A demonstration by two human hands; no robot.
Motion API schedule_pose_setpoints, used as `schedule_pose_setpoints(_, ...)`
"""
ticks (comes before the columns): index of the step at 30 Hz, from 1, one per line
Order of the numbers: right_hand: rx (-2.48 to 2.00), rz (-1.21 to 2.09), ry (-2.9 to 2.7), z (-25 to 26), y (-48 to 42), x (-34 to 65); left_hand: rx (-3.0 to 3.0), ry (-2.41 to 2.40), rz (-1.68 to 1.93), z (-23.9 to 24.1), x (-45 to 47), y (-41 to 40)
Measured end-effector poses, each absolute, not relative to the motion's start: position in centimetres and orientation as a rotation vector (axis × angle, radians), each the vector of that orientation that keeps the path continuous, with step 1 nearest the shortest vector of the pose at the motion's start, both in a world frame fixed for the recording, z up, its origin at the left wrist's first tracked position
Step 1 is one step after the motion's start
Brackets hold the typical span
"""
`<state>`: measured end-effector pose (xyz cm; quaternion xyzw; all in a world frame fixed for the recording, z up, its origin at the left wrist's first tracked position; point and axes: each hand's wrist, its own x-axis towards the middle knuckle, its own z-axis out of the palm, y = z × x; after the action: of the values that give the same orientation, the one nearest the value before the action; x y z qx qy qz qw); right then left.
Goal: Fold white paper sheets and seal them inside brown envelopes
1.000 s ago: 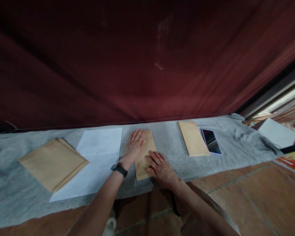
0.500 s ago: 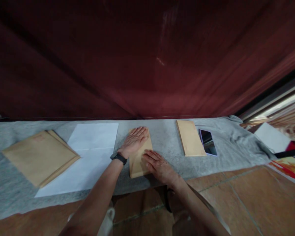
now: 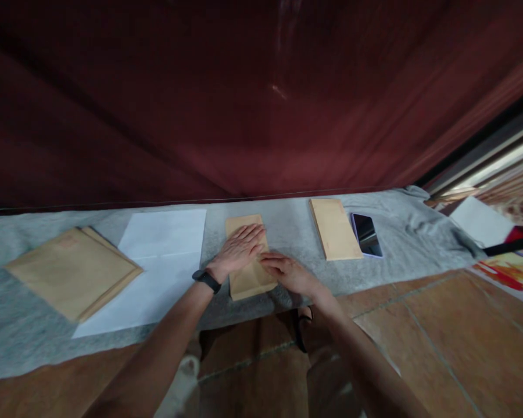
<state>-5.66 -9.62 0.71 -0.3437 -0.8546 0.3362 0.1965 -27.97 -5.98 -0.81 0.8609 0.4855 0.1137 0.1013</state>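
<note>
The envelope (image 3: 249, 283) is laid flat on the cloth-covered worktop (image 3: 403, 241), directly beneath and between the hands. Its long axis is pointed away from the body, with the far end slanted slightly leftward. That axis is crossed by both hands, so the envelope is met from its two long sides. Neither hand is set apart from it; the larger share of its face is covered by the left hand (image 3: 239, 248), while only the right edge and a strip near the middle are reached by the right hand (image 3: 289, 273).

The left hand is spread palm down, fingers extended toward the far right corner. The right hand is placed lower, its fingers stretched out and kept together, their tips near those of the left; its thumb cannot be made out clearly. No grip is seen in either. The near end of the envelope is left uncovered, as is the far left corner.

To the left, a white sheet (image 3: 168, 232) is overlapped by a stack of envelopes (image 3: 74, 270). To the right, well apart from the hands, a pile of envelopes (image 3: 336, 229) is placed just beside a phone (image 3: 367, 235).
</note>
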Motion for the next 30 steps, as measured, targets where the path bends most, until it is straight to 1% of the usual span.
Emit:
schedule_pose_setpoints(5,-1.037,0.980,-2.287,1.5,-8.6,-5.1,2.618,1.391,0.278,-0.9,-27.9,-7.1)
schedule_pose_setpoints(11,-1.300,0.912,-2.253,1.9,-7.8,-4.7,2.664,1.311,0.301,-1.3,-27.7,-8.6)
schedule_pose_setpoints(19,-1.317,0.802,-2.252,1.0,-7.4,-5.3,2.660,1.254,0.285,-0.7,-26.9,-11.5)
schedule_pose_setpoints(30,-1.335,0.737,-2.343,1.3,-7.4,-5.5,2.663,1.212,0.274,-0.4,-26.3,-14.3)
